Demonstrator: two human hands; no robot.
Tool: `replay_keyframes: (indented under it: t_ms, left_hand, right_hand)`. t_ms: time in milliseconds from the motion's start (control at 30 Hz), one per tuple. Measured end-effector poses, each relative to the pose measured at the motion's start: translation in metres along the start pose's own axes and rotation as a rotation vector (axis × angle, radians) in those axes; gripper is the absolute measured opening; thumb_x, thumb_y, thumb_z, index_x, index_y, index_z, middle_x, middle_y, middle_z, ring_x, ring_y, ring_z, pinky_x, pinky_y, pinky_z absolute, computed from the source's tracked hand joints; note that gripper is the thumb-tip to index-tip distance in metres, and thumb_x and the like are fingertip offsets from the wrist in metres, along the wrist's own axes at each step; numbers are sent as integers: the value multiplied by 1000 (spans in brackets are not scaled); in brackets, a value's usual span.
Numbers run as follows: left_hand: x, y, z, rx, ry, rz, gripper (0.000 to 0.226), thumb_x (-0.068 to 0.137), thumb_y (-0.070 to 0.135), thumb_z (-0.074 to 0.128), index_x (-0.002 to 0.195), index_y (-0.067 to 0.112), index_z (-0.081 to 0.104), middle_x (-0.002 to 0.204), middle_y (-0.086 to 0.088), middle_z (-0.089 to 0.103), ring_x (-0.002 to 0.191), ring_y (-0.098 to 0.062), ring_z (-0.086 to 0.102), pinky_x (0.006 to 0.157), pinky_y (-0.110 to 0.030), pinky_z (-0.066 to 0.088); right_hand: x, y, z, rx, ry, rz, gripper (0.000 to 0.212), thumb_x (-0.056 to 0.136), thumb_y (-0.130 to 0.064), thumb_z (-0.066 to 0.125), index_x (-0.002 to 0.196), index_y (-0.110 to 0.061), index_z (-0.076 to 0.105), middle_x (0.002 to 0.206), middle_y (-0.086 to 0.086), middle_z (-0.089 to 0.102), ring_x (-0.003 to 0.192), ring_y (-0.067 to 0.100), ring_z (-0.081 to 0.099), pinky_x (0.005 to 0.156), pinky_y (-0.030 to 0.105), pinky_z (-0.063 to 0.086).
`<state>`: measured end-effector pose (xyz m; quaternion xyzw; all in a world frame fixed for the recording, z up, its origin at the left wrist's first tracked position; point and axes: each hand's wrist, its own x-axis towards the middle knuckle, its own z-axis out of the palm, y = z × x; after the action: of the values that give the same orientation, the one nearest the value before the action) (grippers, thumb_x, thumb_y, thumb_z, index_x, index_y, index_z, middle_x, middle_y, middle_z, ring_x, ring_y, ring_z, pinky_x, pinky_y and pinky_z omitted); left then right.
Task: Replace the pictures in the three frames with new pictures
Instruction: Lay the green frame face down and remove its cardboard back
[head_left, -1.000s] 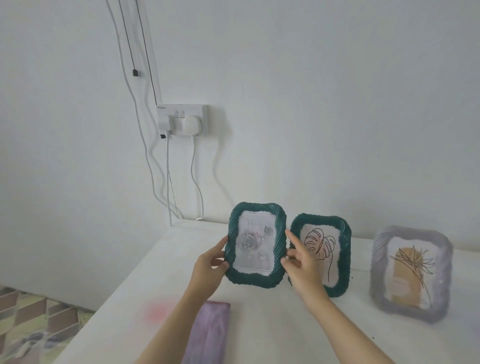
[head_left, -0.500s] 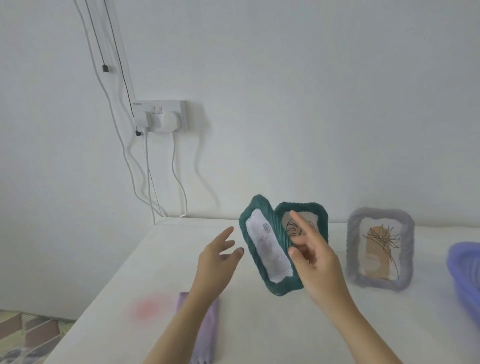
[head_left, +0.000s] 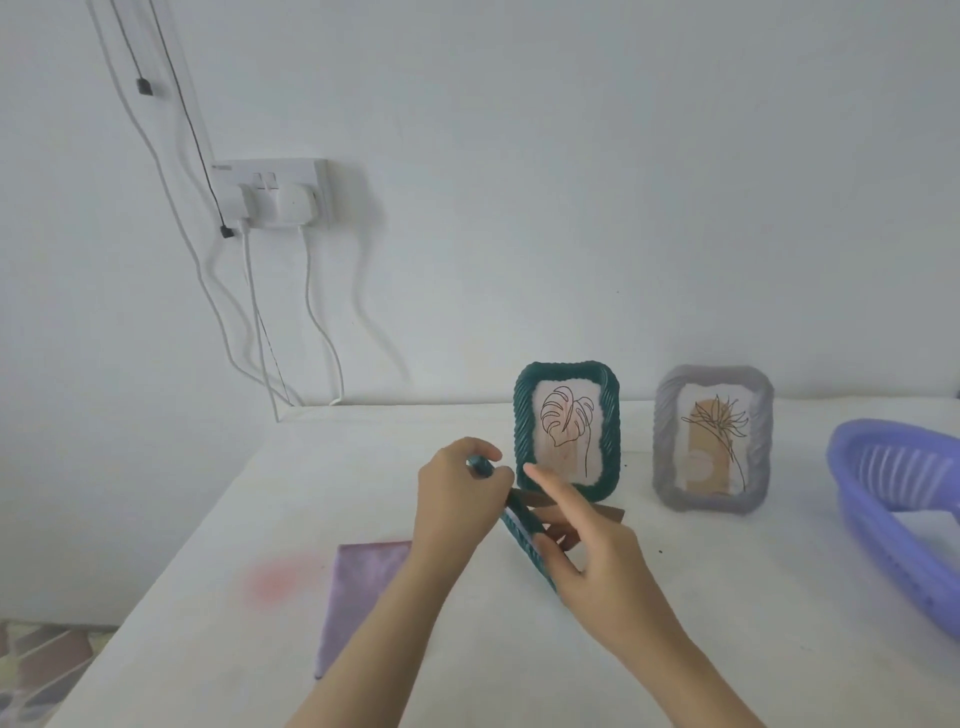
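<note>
Centre: both hands grip the held frame (head_left: 517, 525), green, tilted edge-on over the bench (head_left: 727, 597). The left hand (head_left: 457, 499) curls over its top; the right hand (head_left: 597, 566) clasps its lower edge, forefinger straight. Its brown backing (head_left: 610, 514) faces right. Opening seems only begun, with no picture out. Behind stand a green frame (head_left: 569, 431) and a grey frame (head_left: 711, 439), pictures in place. Count: three frames, one basket (head_left: 893, 514) at right, one cloth (head_left: 363, 587) lower left.

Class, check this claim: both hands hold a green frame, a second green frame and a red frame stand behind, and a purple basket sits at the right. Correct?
No: the head view shows a grey frame, not red, beside the second green frame. The left hand and right hand hold the green frame; the purple basket is at the right.
</note>
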<state>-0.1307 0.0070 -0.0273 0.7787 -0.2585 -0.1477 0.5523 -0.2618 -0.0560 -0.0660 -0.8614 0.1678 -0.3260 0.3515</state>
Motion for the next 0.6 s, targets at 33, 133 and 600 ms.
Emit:
replay_keyframes:
  t_ms: [33, 133, 600]
  left_hand:
    - [-1, 0, 0, -8, 8, -5, 14, 74, 11, 57, 81, 22, 63, 75, -8, 68, 65, -28, 67, 66, -40, 58]
    - [-2, -3, -5, -29, 18, -21, 10, 74, 10, 61, 79, 18, 64, 71, -10, 70, 58, -28, 66, 64, -39, 59]
    - [-2, -28, -19, -340, -337, -62, 22, 88, -9, 45, 101, 6, 57, 79, -6, 72, 61, -16, 63, 58, -26, 54]
  right_hand:
    - [-2, -2, -1, 15, 0, 11, 61, 87, -16, 58, 127, -57, 36, 99, -28, 64, 91, 4, 60, 79, 10, 45]
    - [-3, -5, -11, 100, 89, 39, 47, 88, -15, 57, 126, -42, 48, 90, -17, 69, 85, 7, 62, 73, 11, 46]
    - [-22, 62, -24, 304, 119, 531, 36, 89, -15, 56, 120, -34, 54, 100, -1, 67, 95, 9, 62, 88, 26, 47]
